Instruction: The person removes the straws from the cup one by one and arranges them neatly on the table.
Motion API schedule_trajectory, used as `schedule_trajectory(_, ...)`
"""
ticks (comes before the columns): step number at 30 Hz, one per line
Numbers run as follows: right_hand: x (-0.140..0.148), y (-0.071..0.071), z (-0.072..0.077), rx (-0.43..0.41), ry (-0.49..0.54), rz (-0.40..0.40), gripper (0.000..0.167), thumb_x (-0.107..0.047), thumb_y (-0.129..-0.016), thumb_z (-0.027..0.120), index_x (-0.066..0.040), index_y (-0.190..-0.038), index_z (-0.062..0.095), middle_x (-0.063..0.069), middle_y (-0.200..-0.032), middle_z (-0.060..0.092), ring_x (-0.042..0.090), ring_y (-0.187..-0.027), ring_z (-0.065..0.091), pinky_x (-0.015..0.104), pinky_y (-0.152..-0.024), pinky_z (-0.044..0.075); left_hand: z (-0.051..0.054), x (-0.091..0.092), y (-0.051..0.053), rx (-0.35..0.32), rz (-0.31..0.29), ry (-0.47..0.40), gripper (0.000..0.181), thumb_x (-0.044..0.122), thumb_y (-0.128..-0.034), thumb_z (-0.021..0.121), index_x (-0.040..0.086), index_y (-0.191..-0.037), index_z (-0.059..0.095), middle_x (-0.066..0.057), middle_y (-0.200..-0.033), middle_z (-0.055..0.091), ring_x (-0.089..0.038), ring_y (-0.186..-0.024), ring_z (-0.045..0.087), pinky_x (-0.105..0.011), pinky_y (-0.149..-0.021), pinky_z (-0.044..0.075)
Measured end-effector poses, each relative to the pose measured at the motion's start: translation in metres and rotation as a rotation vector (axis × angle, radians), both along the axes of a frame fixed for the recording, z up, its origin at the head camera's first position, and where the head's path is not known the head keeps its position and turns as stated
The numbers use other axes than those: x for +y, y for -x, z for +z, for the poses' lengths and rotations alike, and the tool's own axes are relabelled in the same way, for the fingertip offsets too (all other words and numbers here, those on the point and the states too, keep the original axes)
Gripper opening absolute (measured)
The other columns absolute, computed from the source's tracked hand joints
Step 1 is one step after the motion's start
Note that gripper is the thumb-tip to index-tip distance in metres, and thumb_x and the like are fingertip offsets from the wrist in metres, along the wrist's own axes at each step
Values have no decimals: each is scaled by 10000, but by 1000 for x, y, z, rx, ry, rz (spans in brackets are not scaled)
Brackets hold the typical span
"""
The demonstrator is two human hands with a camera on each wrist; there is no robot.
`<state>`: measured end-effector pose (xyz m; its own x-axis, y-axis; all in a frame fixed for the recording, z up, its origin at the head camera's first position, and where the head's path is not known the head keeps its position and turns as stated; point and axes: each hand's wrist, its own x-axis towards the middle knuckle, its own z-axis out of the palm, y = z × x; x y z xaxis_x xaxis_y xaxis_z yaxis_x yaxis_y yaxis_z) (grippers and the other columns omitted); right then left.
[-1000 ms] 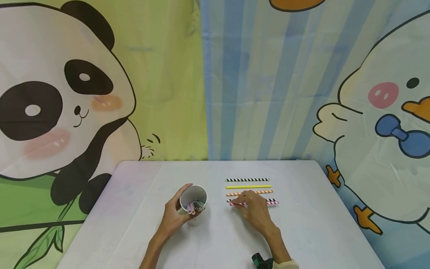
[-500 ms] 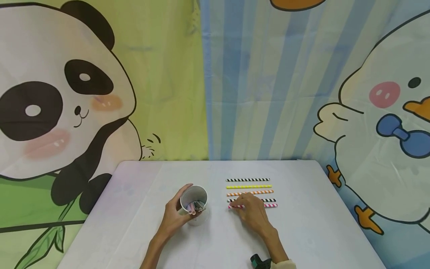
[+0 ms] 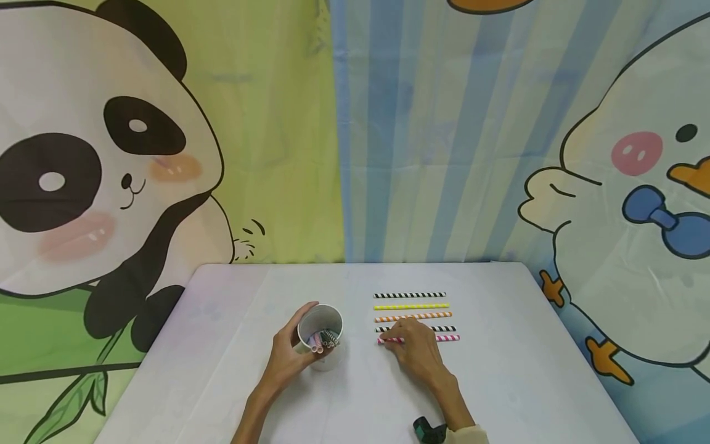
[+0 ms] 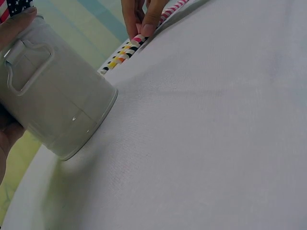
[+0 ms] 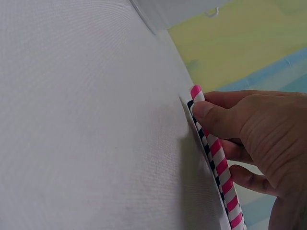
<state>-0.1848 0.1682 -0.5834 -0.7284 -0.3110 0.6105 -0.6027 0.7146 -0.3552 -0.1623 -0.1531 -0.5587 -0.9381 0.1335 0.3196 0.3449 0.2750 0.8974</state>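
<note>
Here, left hand [image 3: 285,354] round cup [image 3: 320,321], right hand [image 3: 418,348] with pinched pink straw [image 5: 221,165], tabletop [image 3: 360,382] between, side edges [image 3: 579,357] distant.

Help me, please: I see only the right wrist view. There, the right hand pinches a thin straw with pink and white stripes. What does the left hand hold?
Observer: The left hand holds a whitish, cylindrical cup with a handle; I cannot tell its material.
Operator: Thank you. Is something inside this cup?
Observer: Yes, the head view shows several thin, patterned straws standing in it.
Operator: And in the row outside the cup, which one lies farthest from the pink-and-white striped straw?
Observer: The farthest is a thin, black-and-white striped straw, just beyond a yellow one.
</note>
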Motion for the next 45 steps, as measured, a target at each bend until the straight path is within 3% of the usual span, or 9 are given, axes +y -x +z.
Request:
schedule_trajectory(8,-2,-1,-4,-19,-1,-7,260,-101,-733,1004,-271,-887,880,-138,-820,751,94,-777,676,304,-668,503,-1,-1,-1,1,-8,-11,939,196,-807,996,231,-1617,521,-138,-1506,668,-429,-1283,685,-448,-1088,593)
schedule_trajectory(15,-5,0,-7,-52,-27,-19,252,-125,-752,995,-287,-911,885,-146,-812,728,68,-760,623,287,-655,478,-1,-5,-5,-33,3,-22,960,184,-806,993,209,-1632,505,-92,-1524,663,-419,-1326,674,-490,-1122,573)
schedule_trajectory(22,-5,1,-7,-74,-52,-47,247,-161,-765,992,-276,-957,888,-144,-811,705,35,-738,519,264,-637,421,-2,-4,-3,-27,-1,-23,956,183,-799,998,218,-1623,515,-135,-1509,665,-434,-1300,677,-423,-1097,585)
schedule_trajectory(27,-5,1,-7,-65,-35,-42,217,-144,-768,990,-256,-919,881,-131,-817,724,62,-740,560,289,-643,445,-3,-4,-1,3,3,7,948,221,-823,987,215,-1635,499,-131,-1532,653,-436,-1312,670,-435,-1102,590)
schedule_trajectory(45,-6,3,-6,7,-53,-44,206,-122,-726,990,-199,-874,870,-78,-791,711,102,-747,593,338,-663,469,0,-1,1,-28,-18,-23,950,205,-807,996,239,-1624,512,-90,-1501,671,-452,-1309,667,-472,-1108,582)
